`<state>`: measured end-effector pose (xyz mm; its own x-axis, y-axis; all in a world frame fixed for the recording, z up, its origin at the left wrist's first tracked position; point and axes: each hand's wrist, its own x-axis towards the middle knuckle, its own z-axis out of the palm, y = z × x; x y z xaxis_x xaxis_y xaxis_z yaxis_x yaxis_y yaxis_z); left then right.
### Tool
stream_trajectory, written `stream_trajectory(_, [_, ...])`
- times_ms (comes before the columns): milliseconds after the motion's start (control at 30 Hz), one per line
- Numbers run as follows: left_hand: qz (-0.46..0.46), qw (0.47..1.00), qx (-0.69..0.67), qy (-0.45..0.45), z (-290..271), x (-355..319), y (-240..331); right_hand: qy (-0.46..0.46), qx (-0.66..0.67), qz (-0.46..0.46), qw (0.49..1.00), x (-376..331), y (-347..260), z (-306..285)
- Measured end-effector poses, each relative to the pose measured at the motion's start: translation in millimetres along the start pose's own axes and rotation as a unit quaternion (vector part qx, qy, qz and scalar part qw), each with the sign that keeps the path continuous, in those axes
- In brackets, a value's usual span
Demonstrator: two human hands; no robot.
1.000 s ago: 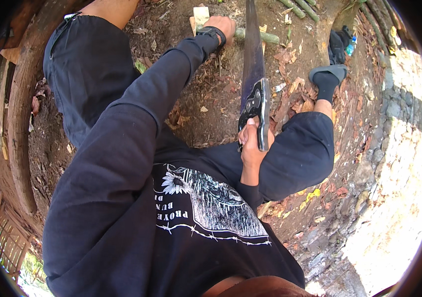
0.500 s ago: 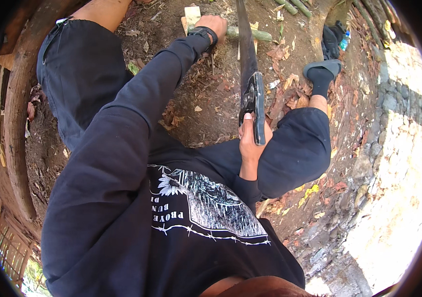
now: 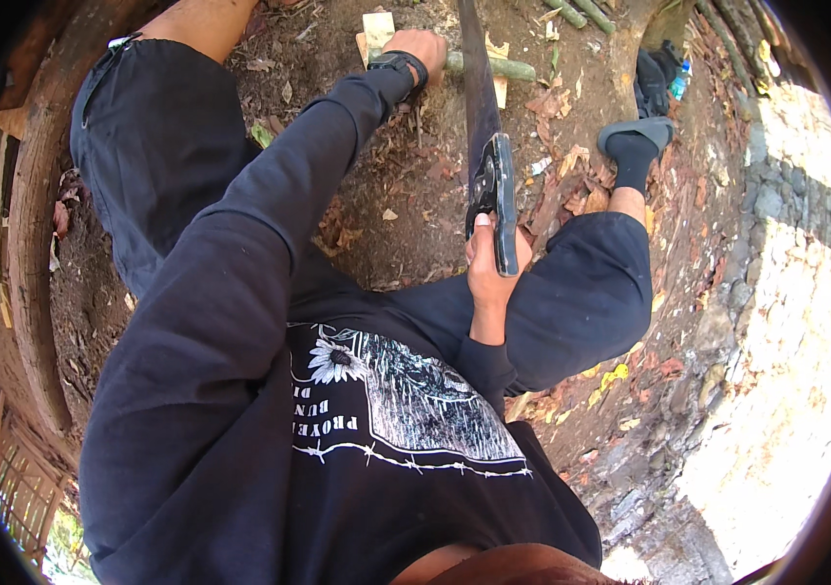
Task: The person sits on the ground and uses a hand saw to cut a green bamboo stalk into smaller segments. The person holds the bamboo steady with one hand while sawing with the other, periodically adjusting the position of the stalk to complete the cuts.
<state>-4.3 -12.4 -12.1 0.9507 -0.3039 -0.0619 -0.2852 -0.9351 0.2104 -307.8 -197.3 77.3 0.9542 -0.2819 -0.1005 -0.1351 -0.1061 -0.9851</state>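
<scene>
My left hand [image 3: 422, 47] reaches out at the top of the view and grips a green bamboo stick [image 3: 498, 67] that lies across a pale wood block [image 3: 377, 28] on the dirt. My right hand [image 3: 489, 268] is closed around the dark handle of a long machete [image 3: 486, 146]. The blade points away from me, its far end over the stick just right of my left hand. I sit on the ground with both knees spread, in dark shorts and a dark long-sleeved shirt.
Dry leaves and wood chips litter the dirt [image 3: 405, 195]. More green sticks [image 3: 576, 12] lie at the top. My sandalled right foot [image 3: 637, 136] is on the right, a dark bag [image 3: 654, 78] beyond it. A curved log [image 3: 30, 244] borders the left; stones [image 3: 776, 205] line the right.
The view has shifted slightly. The machete has moved a little toward the stick, and my left hand keeps its grip on the stick.
</scene>
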Motion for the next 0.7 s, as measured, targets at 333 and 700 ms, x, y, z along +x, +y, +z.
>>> stream_trajectory(333, [0.033,0.999,0.008,0.017,-1,-3,2,0.007,-0.051,-0.044,0.998,18,13,8])
stream_trajectory(700, [-0.014,1.000,0.001,0.010,-1,-1,6,-0.019,0.098,0.038,0.994,5,-3,4])
